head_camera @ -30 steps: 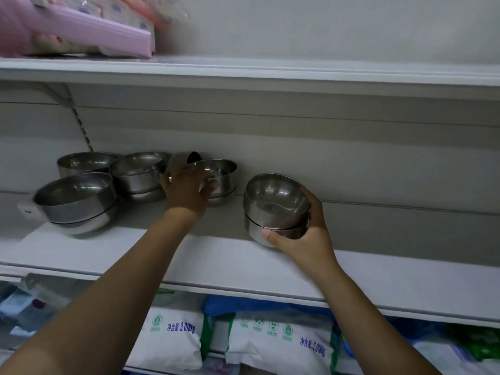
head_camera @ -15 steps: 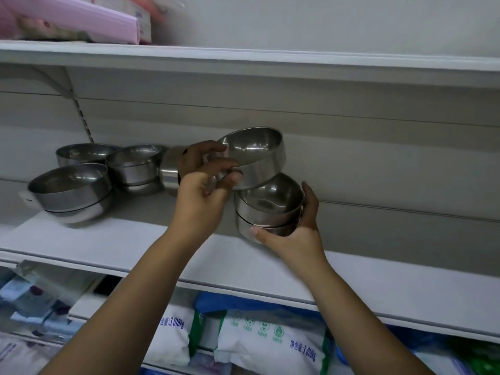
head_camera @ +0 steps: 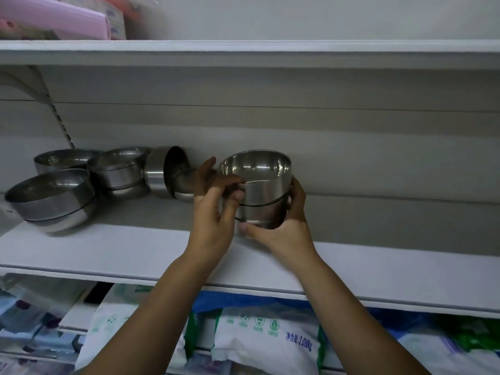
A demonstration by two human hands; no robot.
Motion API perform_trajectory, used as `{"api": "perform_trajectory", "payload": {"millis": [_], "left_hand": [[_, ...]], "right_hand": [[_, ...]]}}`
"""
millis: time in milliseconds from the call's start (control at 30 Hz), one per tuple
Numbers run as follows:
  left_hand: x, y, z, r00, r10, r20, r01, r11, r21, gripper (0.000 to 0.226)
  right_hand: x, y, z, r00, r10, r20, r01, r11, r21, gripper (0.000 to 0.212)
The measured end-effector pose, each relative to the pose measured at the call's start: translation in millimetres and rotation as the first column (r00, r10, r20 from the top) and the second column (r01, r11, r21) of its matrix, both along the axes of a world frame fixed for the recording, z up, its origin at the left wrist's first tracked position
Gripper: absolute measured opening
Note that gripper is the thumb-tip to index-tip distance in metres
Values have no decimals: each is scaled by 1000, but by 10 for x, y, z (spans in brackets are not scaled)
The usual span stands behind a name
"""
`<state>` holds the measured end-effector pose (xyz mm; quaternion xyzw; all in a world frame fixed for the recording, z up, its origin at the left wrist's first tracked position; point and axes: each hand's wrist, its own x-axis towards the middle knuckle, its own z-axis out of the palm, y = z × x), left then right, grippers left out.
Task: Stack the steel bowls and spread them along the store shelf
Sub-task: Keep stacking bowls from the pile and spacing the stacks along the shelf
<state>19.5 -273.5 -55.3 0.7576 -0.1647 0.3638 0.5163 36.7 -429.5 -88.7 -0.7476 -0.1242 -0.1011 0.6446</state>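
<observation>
Three nested steel bowls point(head_camera: 261, 196) stand midway along the shelf point(head_camera: 121, 247), left hand point(head_camera: 213, 212) pinching the top rim at nine o'clock, right hand point(head_camera: 284, 231) clasping the base at four; I judge them light, rigid and slippery, best gripped by the walls.

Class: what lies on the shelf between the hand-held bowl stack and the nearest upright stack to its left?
One bowl tipped on its side, its mouth toward the held stack, partly behind the left hand. The head view shows it.
</observation>
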Motion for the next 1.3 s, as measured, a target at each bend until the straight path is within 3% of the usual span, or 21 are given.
{"api": "perform_trajectory", "payload": {"millis": [67, 200, 800, 1000, 1133, 1233, 1300], "left_hand": [[8, -11, -107, 999, 11, -46, -12, 1000, -27, 30], [-74, -5, -301, 984, -69, -164, 45, 988, -146, 62], [-177, -27, -243, 969, -62, -241, 8, 976, -218, 50], [-202, -51, -211, 970, -67, -235, 11, 972, -233, 41], [-199, -17, -150, 965, -105, -240, 40, 964, -262, 59], [-122, 38, 39, 934, -173, -312, 64, 941, -332, 57], [-79, 97, 156, 914, -209, -347, 104, 949, -298, 57]], "right_hand": [[5, 7, 1, 1000, -7, 1, 7, 1000, 8, 135], [-24, 33, 11, 999, -34, 21, 34, 999, 8, 140], [-93, 4, 15, 993, -32, 116, 38, 998, -44, 133], [-19, -20, -21, 997, 68, 38, -67, 997, -32, 150], [-4, -43, -24, 995, 97, 9, -97, 995, -12, 144], [-7, -69, -5, 995, 100, -16, -99, 995, 21, 140], [-19, -93, 1, 994, 107, -32, -106, 994, 35, 137]]}}
